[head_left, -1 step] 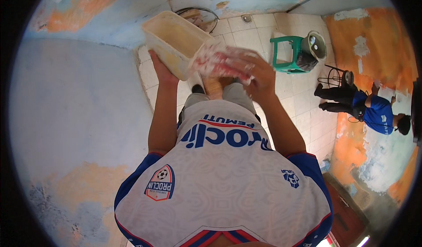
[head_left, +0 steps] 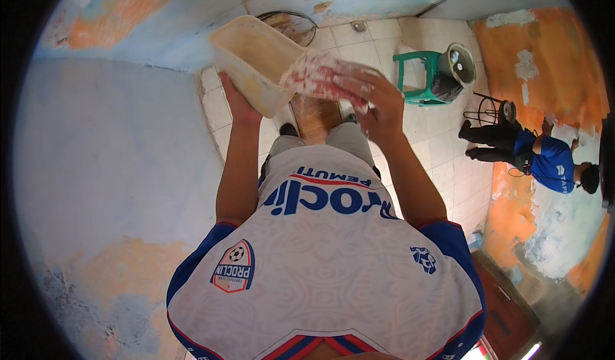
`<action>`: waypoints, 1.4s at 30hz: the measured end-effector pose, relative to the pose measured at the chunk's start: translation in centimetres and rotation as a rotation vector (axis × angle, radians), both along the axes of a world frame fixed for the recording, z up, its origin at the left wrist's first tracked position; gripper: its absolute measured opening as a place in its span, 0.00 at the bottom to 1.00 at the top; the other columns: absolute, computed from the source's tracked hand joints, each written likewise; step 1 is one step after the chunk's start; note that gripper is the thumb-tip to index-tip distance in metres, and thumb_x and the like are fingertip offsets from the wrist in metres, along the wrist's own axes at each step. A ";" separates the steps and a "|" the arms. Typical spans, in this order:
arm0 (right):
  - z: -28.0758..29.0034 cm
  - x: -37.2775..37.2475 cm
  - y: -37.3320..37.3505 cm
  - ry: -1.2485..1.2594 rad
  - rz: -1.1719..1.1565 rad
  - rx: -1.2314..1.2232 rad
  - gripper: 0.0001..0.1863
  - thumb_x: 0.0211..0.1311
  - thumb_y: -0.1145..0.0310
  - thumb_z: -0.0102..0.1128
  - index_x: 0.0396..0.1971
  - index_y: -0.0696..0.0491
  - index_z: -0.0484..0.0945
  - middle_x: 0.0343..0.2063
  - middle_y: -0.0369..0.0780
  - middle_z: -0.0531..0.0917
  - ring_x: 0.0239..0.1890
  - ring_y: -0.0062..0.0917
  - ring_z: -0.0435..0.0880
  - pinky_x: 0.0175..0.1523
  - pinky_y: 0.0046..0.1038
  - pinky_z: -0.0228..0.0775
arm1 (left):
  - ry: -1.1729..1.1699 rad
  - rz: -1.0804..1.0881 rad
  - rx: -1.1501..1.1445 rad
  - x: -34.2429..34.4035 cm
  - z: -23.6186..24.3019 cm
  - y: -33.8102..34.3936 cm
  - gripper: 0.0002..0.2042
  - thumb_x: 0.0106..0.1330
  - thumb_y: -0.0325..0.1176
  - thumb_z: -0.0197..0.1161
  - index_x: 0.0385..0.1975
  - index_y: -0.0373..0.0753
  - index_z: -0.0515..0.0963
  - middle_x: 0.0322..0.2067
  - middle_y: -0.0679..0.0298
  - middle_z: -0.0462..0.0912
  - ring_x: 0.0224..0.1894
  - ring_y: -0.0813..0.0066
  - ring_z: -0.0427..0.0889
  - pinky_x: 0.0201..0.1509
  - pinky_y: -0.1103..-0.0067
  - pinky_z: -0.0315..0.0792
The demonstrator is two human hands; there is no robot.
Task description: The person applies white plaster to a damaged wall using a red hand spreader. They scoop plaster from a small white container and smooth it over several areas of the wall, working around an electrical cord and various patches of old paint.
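Fingers of the right hand (head_left: 375,100) pinched a red-and-white cloth (head_left: 320,78) at the tub's rim, upper centre of the frame; the left hand (head_left: 236,100) gripped the cream plastic tub (head_left: 256,62) from below. Wiping looked underway, its inside apparently smeared yet.

A pale cream rectangular plastic tub (head_left: 256,62), open side tilted twd the right & smeared yellowish inside, is held in the air from beneath, w/ a crumpled red-and-white cloth (head_left: 320,78) pressed against its right rim, partly over the opening.
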State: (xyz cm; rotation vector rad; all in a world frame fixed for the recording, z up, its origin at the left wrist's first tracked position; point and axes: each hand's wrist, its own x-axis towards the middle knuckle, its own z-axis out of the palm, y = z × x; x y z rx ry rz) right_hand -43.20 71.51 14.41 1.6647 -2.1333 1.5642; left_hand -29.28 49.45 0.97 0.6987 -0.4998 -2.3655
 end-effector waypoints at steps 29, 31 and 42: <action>4.2 -27.5 35.7 -0.975 -0.212 0.020 0.19 0.68 0.70 0.62 0.55 0.63 0.75 0.37 0.41 0.84 0.33 0.19 0.83 0.38 0.23 0.79 | 0.172 -0.392 0.063 -31.1 -1.8 38.1 0.37 0.73 0.68 0.36 0.71 0.47 0.62 0.66 0.61 0.71 0.65 0.58 0.73 0.68 0.60 0.70; 3.6 -29.4 35.4 -0.904 -0.211 0.061 0.19 0.66 0.71 0.63 0.54 0.63 0.77 0.36 0.43 0.85 0.35 0.20 0.85 0.39 0.23 0.78 | 0.197 -0.421 0.096 -33.6 -2.2 38.1 0.37 0.73 0.68 0.37 0.71 0.46 0.62 0.65 0.61 0.72 0.65 0.58 0.73 0.68 0.60 0.70; -1.4 -39.6 33.0 -0.678 -0.283 0.411 0.18 0.60 0.69 0.64 0.50 0.57 0.81 0.31 0.46 0.87 0.28 0.25 0.86 0.37 0.27 0.76 | 0.030 -0.496 0.279 -43.5 -7.4 38.0 0.42 0.70 0.72 0.38 0.70 0.42 0.63 0.64 0.55 0.73 0.64 0.55 0.74 0.68 0.59 0.70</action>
